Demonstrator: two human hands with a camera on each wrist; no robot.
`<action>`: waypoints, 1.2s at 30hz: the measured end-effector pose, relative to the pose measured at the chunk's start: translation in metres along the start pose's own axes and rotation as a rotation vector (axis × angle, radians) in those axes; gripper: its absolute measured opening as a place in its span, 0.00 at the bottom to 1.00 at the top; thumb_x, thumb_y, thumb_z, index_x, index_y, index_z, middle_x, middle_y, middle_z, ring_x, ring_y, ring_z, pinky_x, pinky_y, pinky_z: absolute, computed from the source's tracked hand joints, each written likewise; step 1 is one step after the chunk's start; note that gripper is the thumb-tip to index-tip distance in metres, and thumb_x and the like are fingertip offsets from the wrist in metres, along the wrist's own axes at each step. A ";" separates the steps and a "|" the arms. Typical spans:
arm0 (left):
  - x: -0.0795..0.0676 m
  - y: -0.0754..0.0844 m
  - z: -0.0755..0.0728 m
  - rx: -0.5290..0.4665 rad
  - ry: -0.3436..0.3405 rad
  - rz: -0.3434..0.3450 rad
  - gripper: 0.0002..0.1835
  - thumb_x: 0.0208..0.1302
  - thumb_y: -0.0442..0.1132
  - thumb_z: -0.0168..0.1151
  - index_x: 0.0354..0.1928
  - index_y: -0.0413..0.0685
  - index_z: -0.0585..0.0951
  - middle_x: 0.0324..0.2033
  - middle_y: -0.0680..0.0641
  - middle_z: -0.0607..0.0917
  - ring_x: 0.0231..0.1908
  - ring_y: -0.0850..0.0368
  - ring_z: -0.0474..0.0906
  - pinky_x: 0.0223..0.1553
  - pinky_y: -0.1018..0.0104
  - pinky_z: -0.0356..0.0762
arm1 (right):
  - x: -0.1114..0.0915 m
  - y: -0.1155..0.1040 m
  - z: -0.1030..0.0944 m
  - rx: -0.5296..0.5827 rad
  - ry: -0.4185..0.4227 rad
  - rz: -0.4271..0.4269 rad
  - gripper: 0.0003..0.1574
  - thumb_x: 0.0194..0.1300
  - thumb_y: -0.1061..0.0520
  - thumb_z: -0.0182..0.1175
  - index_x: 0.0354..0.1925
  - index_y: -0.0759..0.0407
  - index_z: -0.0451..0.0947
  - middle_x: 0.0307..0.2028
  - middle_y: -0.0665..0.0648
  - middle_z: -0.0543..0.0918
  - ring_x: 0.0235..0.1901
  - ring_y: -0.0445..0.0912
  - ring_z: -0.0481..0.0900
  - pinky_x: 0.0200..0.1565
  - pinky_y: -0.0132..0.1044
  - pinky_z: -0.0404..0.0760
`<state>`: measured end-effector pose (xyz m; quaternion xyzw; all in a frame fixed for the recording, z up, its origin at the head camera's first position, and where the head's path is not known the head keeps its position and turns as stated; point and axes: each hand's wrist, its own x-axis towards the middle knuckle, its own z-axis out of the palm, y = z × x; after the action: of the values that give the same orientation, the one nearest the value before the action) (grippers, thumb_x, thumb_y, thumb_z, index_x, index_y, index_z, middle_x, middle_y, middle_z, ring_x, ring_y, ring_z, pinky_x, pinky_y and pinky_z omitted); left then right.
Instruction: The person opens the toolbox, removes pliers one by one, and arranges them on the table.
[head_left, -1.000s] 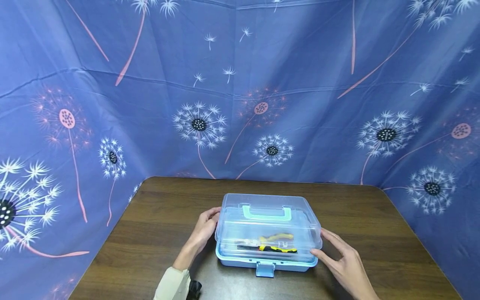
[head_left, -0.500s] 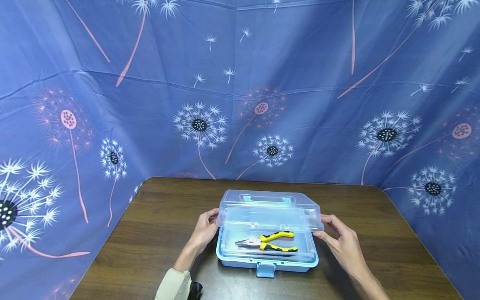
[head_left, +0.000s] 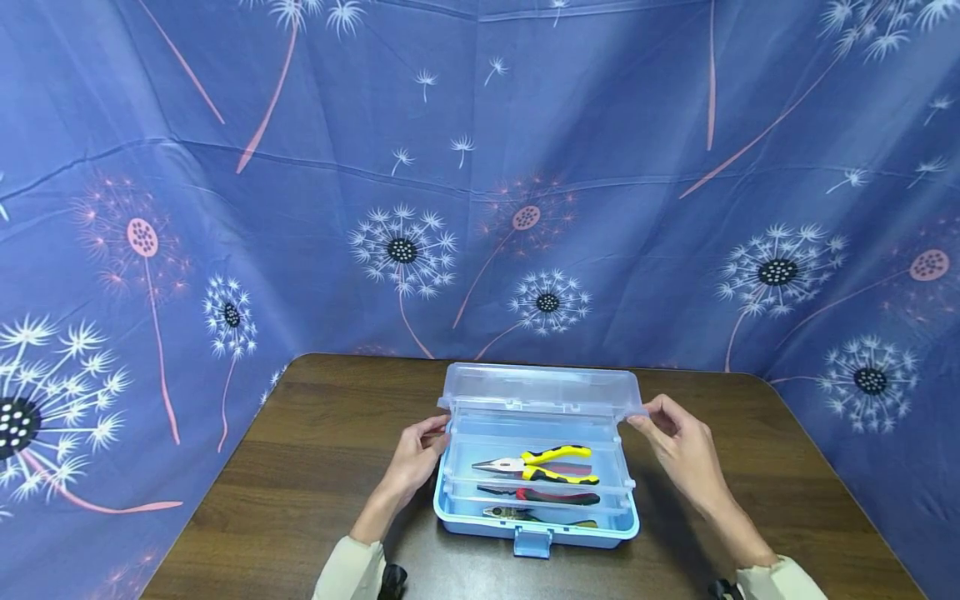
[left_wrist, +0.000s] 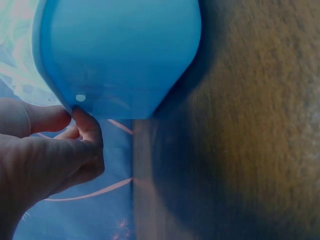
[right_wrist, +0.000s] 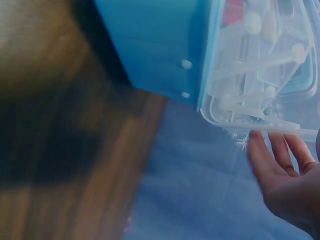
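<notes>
A light-blue toolbox stands on the table with its clear lid raised and tilted back. Clear inner trays have fanned up in steps inside. Long-nose pliers with yellow-and-black handles lie on the upper tray. Lower down are pliers with red-and-black handles and another pair of pliers, seen partly through plastic. My left hand pinches the box's rim at the back left, thumb against fingers in the left wrist view. My right hand holds the lid's right corner between thumb and fingers.
Brown wood table surrounds the box. A blue dandelion-print cloth hangs behind the table's back edge and along both sides. The box's front latch hangs down.
The lid has swung up and back, and the inner trays have risen and spread, uncovering more pliers. My right hand has moved up and away with the lid; the left stays at the box's side.
</notes>
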<state>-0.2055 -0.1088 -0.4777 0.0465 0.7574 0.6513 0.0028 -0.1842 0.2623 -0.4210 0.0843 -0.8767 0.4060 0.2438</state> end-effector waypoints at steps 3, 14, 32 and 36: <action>0.001 -0.003 0.001 0.002 0.004 0.003 0.19 0.65 0.29 0.54 0.58 0.30 0.73 0.51 0.36 0.78 0.48 0.47 0.75 0.46 0.69 0.72 | 0.011 0.000 0.000 -0.029 -0.011 0.024 0.08 0.63 0.52 0.63 0.30 0.53 0.76 0.24 0.52 0.76 0.24 0.39 0.68 0.26 0.29 0.65; 0.000 -0.001 0.001 -0.008 0.004 0.031 0.18 0.66 0.26 0.50 0.57 0.29 0.73 0.47 0.37 0.79 0.44 0.51 0.75 0.44 0.69 0.73 | 0.048 0.006 0.005 0.131 -0.192 0.100 0.24 0.74 0.45 0.44 0.33 0.65 0.70 0.38 0.64 0.79 0.39 0.50 0.83 0.39 0.31 0.81; -0.003 -0.002 0.003 0.004 0.006 -0.005 0.19 0.69 0.29 0.50 0.60 0.30 0.71 0.49 0.37 0.77 0.45 0.50 0.74 0.44 0.70 0.73 | 0.078 0.039 0.031 0.263 -0.268 0.121 0.15 0.70 0.63 0.52 0.50 0.73 0.68 0.40 0.70 0.75 0.35 0.44 0.77 0.38 0.37 0.82; -0.008 0.010 0.005 0.005 0.003 -0.016 0.18 0.68 0.27 0.49 0.59 0.29 0.71 0.48 0.35 0.77 0.45 0.46 0.74 0.44 0.66 0.73 | 0.080 0.049 0.037 0.235 -0.294 0.118 0.16 0.67 0.69 0.52 0.52 0.74 0.67 0.43 0.70 0.76 0.36 0.42 0.76 0.39 0.34 0.81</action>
<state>-0.1969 -0.1026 -0.4691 0.0396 0.7594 0.6494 0.0069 -0.2840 0.2707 -0.4341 0.1192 -0.8528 0.5026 0.0773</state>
